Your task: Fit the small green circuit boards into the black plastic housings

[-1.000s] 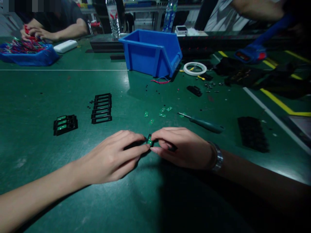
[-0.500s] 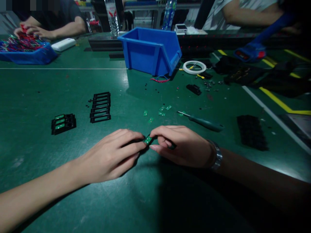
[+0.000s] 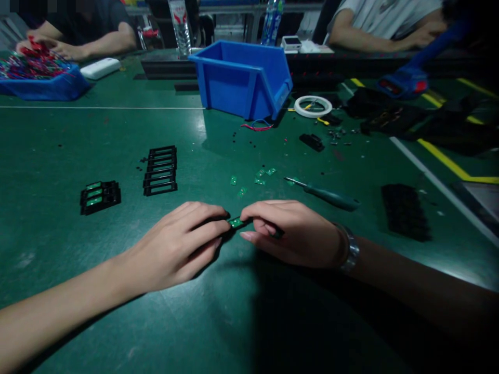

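Between my two hands a small green circuit board (image 3: 235, 223) sits on a dark part, mostly covered by fingers. My left hand (image 3: 177, 246) pinches its left end, with the fingertips closed on it. The index finger of my right hand (image 3: 294, 231) presses on the right end, and the thumb lies lower, apart from it. Something dark shows under the curled fingers of that hand; its kind is not clear. Just beyond lie several loose green circuit boards (image 3: 260, 181). A screwdriver (image 3: 331, 198) with a dark green handle rests behind my right hand.
On the left lie a black slotted frame (image 3: 160, 171) and a black holder (image 3: 111, 193) carrying green boards. A blue bin (image 3: 226, 85) stands at the back, beside a white tape ring (image 3: 313, 106). A black block (image 3: 405, 212) is at right. Co-workers sit across the table.
The circuit board has turned flatter between my fingers, and my left fingertips have shifted slightly left and away from me. My right hand is nearly still. A co-worker's arm at back right has moved.
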The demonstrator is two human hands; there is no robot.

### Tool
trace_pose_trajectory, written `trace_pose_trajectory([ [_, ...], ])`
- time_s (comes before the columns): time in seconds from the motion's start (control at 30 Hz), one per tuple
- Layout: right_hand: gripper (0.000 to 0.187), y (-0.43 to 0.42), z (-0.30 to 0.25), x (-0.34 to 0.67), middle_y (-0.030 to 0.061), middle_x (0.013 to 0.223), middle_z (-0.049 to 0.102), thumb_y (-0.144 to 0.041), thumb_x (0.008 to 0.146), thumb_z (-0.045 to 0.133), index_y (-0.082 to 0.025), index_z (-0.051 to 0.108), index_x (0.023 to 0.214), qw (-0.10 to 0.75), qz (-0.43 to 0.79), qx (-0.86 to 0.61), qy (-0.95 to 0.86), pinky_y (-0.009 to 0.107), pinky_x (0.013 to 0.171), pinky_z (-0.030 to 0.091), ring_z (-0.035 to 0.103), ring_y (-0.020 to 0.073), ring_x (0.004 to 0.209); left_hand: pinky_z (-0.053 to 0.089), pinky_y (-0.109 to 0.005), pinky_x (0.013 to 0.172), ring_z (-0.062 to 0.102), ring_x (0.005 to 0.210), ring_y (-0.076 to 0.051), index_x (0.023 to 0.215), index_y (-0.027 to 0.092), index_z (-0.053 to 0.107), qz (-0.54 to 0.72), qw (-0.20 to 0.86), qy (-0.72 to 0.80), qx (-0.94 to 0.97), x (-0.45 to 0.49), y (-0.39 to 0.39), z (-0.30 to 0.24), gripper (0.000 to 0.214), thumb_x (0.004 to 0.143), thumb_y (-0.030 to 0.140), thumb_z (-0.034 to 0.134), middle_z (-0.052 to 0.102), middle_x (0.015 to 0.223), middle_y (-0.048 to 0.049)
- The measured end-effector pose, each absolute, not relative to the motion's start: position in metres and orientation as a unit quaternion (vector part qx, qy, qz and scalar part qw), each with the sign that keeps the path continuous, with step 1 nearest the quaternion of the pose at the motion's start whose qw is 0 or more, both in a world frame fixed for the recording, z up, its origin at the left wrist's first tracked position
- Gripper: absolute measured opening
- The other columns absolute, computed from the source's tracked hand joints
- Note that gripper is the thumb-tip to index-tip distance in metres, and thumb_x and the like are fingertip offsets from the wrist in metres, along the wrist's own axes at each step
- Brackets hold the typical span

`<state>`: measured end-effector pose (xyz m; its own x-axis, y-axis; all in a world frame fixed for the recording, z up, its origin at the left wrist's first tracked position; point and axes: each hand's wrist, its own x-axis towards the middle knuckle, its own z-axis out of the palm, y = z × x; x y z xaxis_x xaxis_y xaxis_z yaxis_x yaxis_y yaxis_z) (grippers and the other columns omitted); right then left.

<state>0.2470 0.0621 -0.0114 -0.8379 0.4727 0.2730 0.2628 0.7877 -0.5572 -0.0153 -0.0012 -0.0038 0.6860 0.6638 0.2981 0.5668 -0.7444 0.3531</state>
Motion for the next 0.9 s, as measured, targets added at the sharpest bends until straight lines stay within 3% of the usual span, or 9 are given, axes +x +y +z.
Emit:
trace_pose_trajectory([
  [0.9,0.024,0.0645,-0.0103,0.2459,-0.0033,0.071,0.053,-0.036,0.098,0.061,-0.015,0.063,0.108,0.200,0.275,-0.173,-0.924,0.026,0.066,0.038,0.051,0.0126,0.068,0.051,-0.039,0.101,0.060,0.117,-0.023,0.120,0.012,0.064,0.244,0.106,0.364,0.893,-0.0171,-0.0034,-0.0018,0.027,0.094,0.009,0.059,0.059,0.131,-0.0144],
])
